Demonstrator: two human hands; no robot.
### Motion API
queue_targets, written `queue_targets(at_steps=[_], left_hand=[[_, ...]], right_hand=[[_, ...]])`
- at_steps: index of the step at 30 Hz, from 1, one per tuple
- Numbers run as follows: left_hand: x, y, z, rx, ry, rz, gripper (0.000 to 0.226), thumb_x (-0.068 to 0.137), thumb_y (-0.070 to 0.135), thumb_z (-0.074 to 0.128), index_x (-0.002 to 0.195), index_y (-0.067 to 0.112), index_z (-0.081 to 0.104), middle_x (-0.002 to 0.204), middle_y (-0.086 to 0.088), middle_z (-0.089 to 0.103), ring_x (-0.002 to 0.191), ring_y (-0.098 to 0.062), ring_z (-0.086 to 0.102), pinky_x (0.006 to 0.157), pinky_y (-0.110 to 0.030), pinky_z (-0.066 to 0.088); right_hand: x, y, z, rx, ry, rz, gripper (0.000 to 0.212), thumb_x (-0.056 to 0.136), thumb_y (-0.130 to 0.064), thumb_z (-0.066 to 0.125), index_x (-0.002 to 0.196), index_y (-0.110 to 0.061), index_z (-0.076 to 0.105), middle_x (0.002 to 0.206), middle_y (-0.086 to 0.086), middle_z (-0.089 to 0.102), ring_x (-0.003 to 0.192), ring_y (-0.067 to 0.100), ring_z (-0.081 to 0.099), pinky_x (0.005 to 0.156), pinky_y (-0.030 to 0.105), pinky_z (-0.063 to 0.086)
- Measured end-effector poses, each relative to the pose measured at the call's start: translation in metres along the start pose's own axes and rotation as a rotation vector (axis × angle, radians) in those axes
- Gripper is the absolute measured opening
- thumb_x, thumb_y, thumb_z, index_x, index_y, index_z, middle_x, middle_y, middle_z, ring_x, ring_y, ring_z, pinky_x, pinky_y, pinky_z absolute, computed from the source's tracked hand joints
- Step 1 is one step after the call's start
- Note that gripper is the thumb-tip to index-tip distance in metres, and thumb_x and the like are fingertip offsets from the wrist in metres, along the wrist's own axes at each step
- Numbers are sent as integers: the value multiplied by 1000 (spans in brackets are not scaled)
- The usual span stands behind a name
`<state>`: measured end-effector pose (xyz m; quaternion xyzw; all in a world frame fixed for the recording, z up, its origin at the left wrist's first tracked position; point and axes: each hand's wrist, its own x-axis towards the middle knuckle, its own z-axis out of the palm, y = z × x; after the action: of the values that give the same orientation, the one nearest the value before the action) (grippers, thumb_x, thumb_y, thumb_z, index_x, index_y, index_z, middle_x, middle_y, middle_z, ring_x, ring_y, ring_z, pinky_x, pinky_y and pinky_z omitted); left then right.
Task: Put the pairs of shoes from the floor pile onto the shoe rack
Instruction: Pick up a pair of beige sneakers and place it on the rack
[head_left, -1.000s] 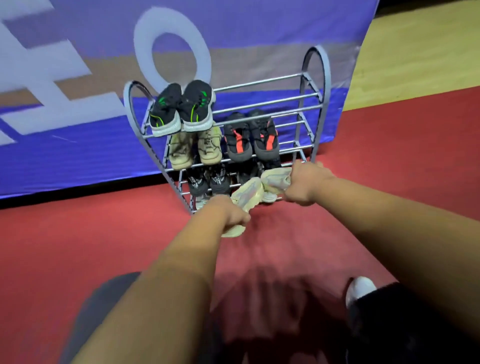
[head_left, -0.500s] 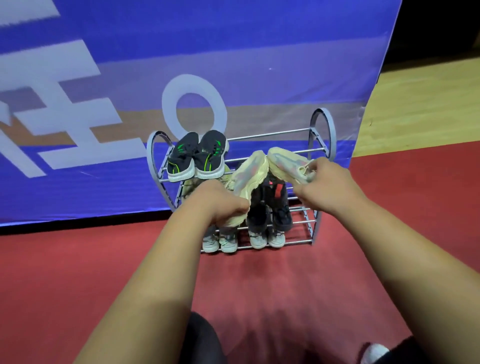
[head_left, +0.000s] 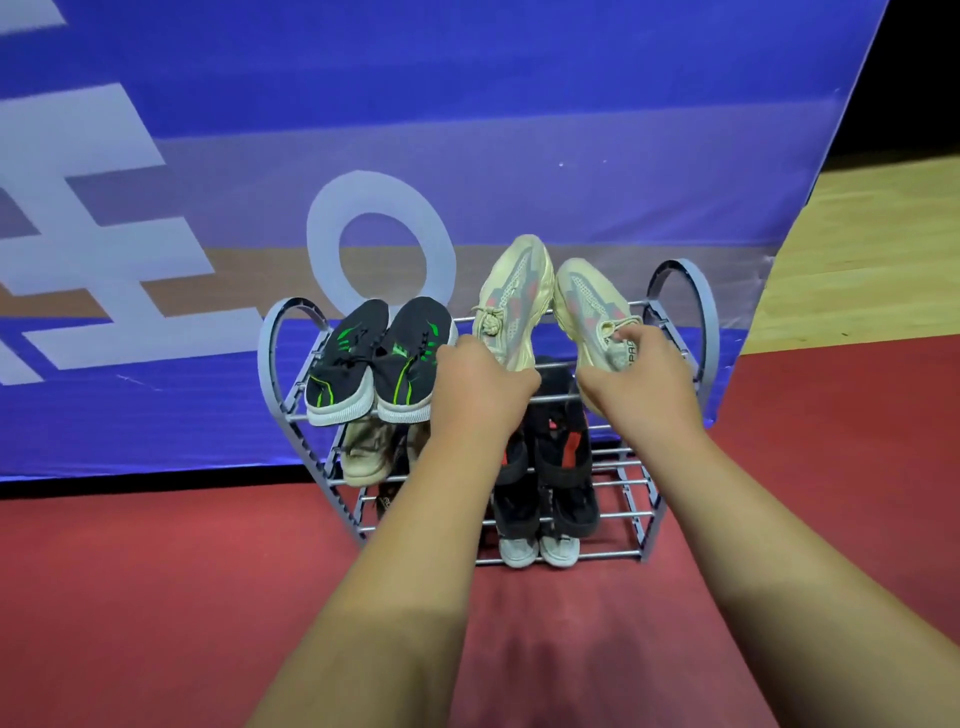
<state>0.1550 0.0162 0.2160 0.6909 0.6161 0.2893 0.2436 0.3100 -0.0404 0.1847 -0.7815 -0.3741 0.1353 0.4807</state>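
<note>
Each hand, left hand (head_left: 480, 387) and right hand (head_left: 641, 384), is clamped on one cream shoe (head_left: 514, 301) above the shoe rack (head_left: 685, 312) top shelf at frame centre-right; tilted toes-up, either could slide between the bars.

A grey metal-rod shoe rack (head_left: 685, 322) with arched ends stands on the red floor mat (head_left: 156, 597). On its top tier, at the left end, sits 1 pair of black sneakers with green stripes (head_left: 379, 358). Lower tiers carry beige shoes (head_left: 363, 452) at left, black shoes with red marks (head_left: 566, 457) and grey-toed shoes (head_left: 537, 551) toward the right.
</note>
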Motion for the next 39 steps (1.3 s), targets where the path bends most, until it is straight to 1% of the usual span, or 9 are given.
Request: queue_targets(at_steps=[4, 10, 14, 17, 22, 28, 34, 36, 39], left_hand=[[16, -9, 21, -8, 71, -12, 55, 71, 40, 73, 111, 4, 59, 109, -10, 57, 89, -32, 59, 69, -36, 48], [30, -17, 44, 60, 147, -18, 56, 74, 51, 70, 109, 8, 62, 105, -10, 64, 88, -35, 68, 72, -43, 59], [33, -21, 56, 222, 181, 4, 64, 84, 58, 72, 122, 8, 59, 120, -11, 61, 102, -34, 67, 77, -41, 54], [33, -21, 61, 268, 201, -1, 69, 85, 60, 72, 128, 8, 56, 126, -12, 57, 107, -34, 66, 79, -42, 54], [35, -27, 56, 287, 229, -25, 72, 84, 63, 72, 128, 7, 59, 124, -12, 56, 108, -34, 65, 79, -43, 54], [36, -34, 55, 309, 167, 13, 80, 84, 72, 66, 130, 7, 56, 127, -10, 54, 114, -33, 63, 81, -45, 54], [31, -57, 52, 329, 224, 154, 71, 93, 74, 42, 126, 14, 57, 115, -8, 55, 101, -33, 63, 74, -42, 50], [28, -61, 53, 359, 228, 181, 70, 94, 72, 43, 131, 14, 53, 118, -7, 55, 104, -31, 61, 76, -41, 51], [27, -55, 38, 191, 58, 163, 57, 92, 58, 56, 132, 17, 53, 122, -4, 54, 109, -26, 57, 83, -36, 49]], right_hand=[[18, 6, 25, -43, -20, -43, 67, 74, -38, 76, 137, -25, 58, 128, 5, 60, 126, 33, 51, 89, 34, 43], [36, 12, 51, -183, -94, -119, 63, 78, -42, 75, 136, -23, 60, 123, 7, 60, 117, 35, 46, 86, 34, 34], [37, 20, 57, -200, -74, -114, 49, 81, -48, 73, 122, -21, 67, 112, 6, 60, 109, 34, 47, 82, 32, 31], [34, 18, 57, -212, -45, -111, 37, 80, -45, 74, 106, -21, 63, 104, 3, 54, 99, 27, 39, 81, 32, 31], [30, 20, 60, -234, -2, -79, 50, 80, -48, 68, 118, -16, 63, 115, 9, 57, 113, 33, 45, 79, 37, 37], [26, 23, 53, -193, -27, -89, 70, 83, -60, 75, 136, -17, 58, 128, 8, 53, 127, 34, 42, 89, 37, 38], [27, 37, 57, -205, 22, -151, 70, 87, -61, 70, 140, -17, 56, 135, 6, 55, 129, 32, 46, 104, 37, 36], [26, 37, 58, -173, 35, -152, 65, 87, -56, 71, 139, -19, 56, 136, 3, 55, 129, 29, 46, 102, 33, 34], [23, 25, 49, -97, -16, -80, 61, 88, -46, 72, 141, -21, 55, 139, 2, 52, 131, 25, 44, 108, 34, 35]])
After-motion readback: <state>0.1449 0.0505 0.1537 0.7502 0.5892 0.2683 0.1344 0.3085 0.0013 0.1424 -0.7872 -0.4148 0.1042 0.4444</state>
